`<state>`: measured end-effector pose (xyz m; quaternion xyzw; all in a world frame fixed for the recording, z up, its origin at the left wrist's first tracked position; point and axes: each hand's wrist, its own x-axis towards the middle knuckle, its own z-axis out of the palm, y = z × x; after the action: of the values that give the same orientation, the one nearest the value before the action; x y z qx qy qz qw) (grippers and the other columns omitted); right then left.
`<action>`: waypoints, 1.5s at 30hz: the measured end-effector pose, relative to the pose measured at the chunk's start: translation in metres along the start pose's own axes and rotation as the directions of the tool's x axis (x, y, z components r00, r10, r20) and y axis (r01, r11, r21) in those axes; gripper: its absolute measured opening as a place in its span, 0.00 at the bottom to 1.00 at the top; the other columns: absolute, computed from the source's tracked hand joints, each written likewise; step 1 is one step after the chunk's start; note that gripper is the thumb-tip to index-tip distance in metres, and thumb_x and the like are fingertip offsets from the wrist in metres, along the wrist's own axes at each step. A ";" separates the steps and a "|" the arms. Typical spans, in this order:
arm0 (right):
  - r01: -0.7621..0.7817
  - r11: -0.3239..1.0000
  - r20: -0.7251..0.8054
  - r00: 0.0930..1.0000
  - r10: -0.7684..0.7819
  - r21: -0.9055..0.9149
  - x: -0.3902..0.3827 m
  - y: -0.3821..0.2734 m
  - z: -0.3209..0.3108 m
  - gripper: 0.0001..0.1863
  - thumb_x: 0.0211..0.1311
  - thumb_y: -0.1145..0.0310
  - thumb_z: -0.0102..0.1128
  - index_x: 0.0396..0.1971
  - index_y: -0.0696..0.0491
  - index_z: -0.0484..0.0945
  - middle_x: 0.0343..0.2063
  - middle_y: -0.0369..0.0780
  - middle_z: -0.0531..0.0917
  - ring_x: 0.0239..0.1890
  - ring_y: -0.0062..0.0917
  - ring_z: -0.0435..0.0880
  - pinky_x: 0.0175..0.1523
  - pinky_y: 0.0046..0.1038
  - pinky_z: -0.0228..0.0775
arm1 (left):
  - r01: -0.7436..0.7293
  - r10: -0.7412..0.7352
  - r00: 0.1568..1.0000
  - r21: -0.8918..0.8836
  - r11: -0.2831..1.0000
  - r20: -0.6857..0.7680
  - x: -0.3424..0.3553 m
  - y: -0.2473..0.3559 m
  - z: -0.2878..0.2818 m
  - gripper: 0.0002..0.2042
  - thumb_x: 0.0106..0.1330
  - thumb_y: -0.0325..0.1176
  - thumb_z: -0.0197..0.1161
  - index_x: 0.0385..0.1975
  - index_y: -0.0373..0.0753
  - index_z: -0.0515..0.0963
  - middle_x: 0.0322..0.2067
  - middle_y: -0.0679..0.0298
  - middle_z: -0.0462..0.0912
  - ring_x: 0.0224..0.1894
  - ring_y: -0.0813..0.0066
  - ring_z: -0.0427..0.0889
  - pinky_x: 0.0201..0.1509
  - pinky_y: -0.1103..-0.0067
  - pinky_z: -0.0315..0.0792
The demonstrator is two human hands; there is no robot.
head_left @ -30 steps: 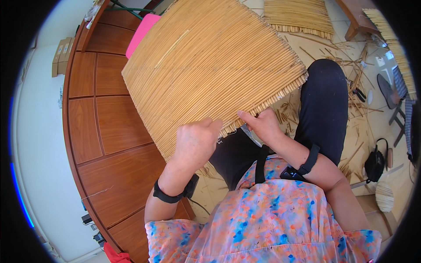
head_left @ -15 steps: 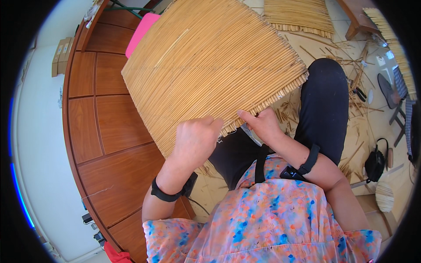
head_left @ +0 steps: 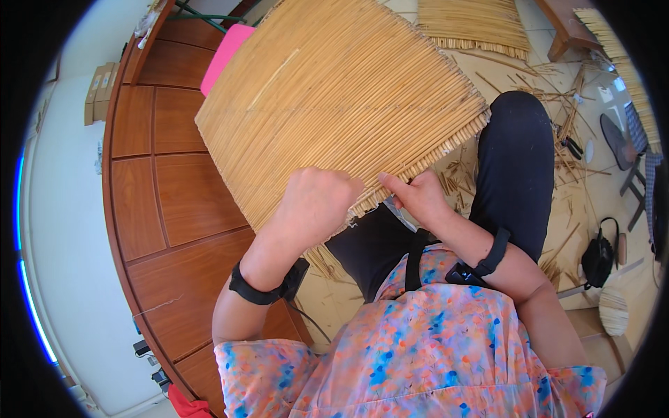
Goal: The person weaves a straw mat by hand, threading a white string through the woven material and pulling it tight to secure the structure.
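Observation:
A large mat of straight yellow-brown stalks (head_left: 348, 97) lies tilted over my lap, its trimmed stalk ends along the near right edge. My right hand (head_left: 421, 197) grips that edge, thumb on top and fingers underneath. Close to the mat's near corner, my left hand (head_left: 319, 202) is closed in a fist over the stalks, knuckles up. Whatever its curled fingers hold is hidden from view. A bit of whitish thread shows at the edge beside this hand.
Wooden panelling (head_left: 195, 195) stands on the left, with a pink chair back (head_left: 226, 56) behind the mat. Cut stalks (head_left: 456, 177) litter the tiled floor at right, near pliers (head_left: 573, 148) and a black bag (head_left: 599, 258). Another stalk mat (head_left: 474, 24) lies at the far side.
My left fist has shifted slightly up and turned over the mat, its elbow swinging out to the left. My right hand keeps its grip on the edge.

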<state>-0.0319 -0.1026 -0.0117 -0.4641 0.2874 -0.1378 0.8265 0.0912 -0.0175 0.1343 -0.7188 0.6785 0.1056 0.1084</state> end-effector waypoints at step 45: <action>0.052 0.267 0.013 0.989 -0.146 -0.962 0.060 -0.222 0.047 0.13 0.46 0.64 0.53 0.23 0.55 0.84 0.20 0.42 0.84 0.30 0.31 0.85 0.39 0.30 0.75 | 0.011 -0.283 0.949 -0.885 0.466 -0.137 0.032 -0.067 -0.024 0.06 0.63 0.25 0.59 0.37 0.35 0.82 0.18 0.72 0.74 0.17 0.88 0.68 0.21 0.87 0.62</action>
<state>0.0533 -0.2181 0.1744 -0.8791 0.3147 -0.0060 0.3579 0.1600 -0.0518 0.1487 -0.7361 0.4723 0.3295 -0.3557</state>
